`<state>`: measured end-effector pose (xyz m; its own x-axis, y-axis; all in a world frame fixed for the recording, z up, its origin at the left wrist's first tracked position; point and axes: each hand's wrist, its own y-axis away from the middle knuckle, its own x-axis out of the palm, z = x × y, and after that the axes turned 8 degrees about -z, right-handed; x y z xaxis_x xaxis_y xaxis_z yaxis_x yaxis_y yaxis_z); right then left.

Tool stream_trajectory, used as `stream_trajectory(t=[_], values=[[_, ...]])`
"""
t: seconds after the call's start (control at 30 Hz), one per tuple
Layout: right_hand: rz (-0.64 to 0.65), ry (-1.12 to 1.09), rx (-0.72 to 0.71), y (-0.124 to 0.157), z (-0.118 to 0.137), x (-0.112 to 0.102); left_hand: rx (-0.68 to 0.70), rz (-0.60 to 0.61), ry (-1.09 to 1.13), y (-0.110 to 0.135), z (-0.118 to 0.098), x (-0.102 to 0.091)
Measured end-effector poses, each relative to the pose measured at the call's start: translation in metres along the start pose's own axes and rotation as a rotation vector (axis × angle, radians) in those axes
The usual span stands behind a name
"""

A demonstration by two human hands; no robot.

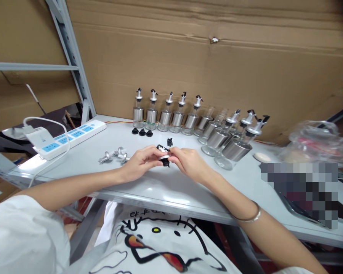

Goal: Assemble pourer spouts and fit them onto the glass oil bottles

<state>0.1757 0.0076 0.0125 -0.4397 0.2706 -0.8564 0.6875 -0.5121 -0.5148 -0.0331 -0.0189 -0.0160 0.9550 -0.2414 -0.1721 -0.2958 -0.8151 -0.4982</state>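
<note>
pinching one spout (164, 157) with left hand (141, 161) and right hand (190, 161), right of the power strip (80, 133) — maybe nearly put together. can see many topped bottles (178, 119) farther right, likely done. can also see loose silver pieces (107, 155) and black plugs (142, 132) right of the power strip — likely left to do.

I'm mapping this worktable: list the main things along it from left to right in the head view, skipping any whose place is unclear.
Power strip, loose silvery parts, left hand, held pourer top, right hand, pale oval object, clear plastic bag.
</note>
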Motion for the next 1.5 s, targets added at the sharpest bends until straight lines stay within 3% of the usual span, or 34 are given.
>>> stream_trajectory(t=[0.4, 0.6, 0.73, 0.87, 0.97, 1.07, 1.17, 1.23, 1.33, 1.5], values=[[-0.057, -0.122, -0.003, -0.002, 0.007, -0.002, 0.012, 0.014, -0.207, -0.002, -0.003, 0.0], [-0.172, -0.081, -0.057, -0.005, 0.001, -0.003, 0.001, -0.003, -0.296, -0.001, -0.011, 0.0], [-0.359, 0.034, 0.032, -0.013, -0.019, -0.032, 0.017, -0.023, -0.299, -0.002, -0.01, -0.001], [-0.407, 0.193, 0.204, -0.036, -0.046, -0.092, -0.031, -0.011, -0.319, -0.002, -0.011, -0.002], [-0.268, 0.316, 0.407, -0.067, -0.075, -0.136, -0.045, -0.004, -0.314, -0.002, -0.012, -0.001], [0.037, 0.472, 0.567, -0.098, -0.116, -0.159, -0.052, 0.004, -0.31, -0.002, -0.013, -0.002], [0.385, 0.448, 0.775, -0.109, -0.156, -0.16, -0.047, 0.014, -0.322, -0.002, -0.014, -0.002], [0.522, 0.312, 0.874, -0.105, -0.176, -0.156, -0.038, 0.023, -0.328, -0.002, -0.014, -0.002], [0.627, 0.174, 0.98, -0.094, -0.193, -0.149, -0.023, 0.034, -0.32, -0.002, -0.015, -0.002], [0.699, 0.145, 0.948, -0.09, -0.199, -0.145, -0.001, 0.052, -0.286, -0.004, -0.015, -0.002]])
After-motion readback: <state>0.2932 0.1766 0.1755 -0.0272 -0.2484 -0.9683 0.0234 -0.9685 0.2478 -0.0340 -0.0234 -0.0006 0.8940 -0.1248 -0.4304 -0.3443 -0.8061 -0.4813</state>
